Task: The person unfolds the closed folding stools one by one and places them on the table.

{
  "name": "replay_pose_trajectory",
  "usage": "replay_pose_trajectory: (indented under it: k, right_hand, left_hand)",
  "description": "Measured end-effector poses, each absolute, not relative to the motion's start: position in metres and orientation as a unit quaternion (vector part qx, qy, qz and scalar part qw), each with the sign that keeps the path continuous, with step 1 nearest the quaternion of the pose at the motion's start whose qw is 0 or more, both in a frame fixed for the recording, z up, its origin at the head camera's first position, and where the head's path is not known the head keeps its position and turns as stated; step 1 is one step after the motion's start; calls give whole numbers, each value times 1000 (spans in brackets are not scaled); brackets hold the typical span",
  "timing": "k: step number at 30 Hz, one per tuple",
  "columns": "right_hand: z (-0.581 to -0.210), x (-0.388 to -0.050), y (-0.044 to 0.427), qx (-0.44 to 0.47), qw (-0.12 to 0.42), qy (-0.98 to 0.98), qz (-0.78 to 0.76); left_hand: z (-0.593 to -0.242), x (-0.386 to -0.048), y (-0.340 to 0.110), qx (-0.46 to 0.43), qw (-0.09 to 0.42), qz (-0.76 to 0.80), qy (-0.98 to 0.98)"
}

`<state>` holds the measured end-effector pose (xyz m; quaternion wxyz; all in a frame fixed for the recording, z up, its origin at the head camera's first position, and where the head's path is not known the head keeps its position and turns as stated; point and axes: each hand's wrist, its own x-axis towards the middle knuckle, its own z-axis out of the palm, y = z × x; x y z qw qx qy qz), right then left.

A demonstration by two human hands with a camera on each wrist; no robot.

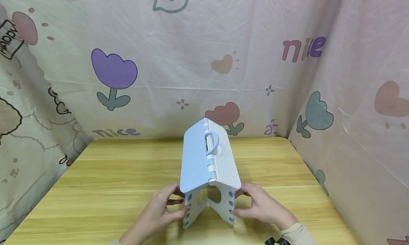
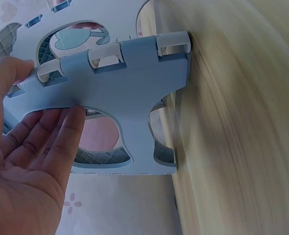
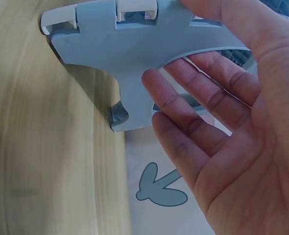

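A folding step stool [image 1: 195, 156], half light blue and half white, stands on the table partly folded, its top peaked like a roof. A blue carry handle [image 1: 215, 142] sticks up at the hinge. At the stool's left side my left hand [image 1: 159, 207] grips a leg panel [image 2: 134, 73], thumb on the hinged edge and fingers at the cut-out. My right hand [image 1: 263, 204] holds the opposite leg panel [image 3: 98, 49], thumb over its edge, some fingers reaching to its opening. The far legs are hidden in the head view.
The wood-grain table [image 1: 127, 167] extends around the stool. A printed curtain [image 1: 179, 60] hangs behind it and along both sides. Near the right sleeve [image 1: 297, 234] lies a small black object [image 1: 271, 241], cut off by the frame edge.
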<state>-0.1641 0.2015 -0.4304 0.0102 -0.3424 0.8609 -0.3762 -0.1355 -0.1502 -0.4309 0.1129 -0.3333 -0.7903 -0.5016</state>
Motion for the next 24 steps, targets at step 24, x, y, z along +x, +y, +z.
replay_pose_trajectory:
  k: [24]
  right_hand:
    - [-430,-167,205,-350,14,854,-384]
  left_hand:
    - [-430,-135,-158,-326,114,-497,-796]
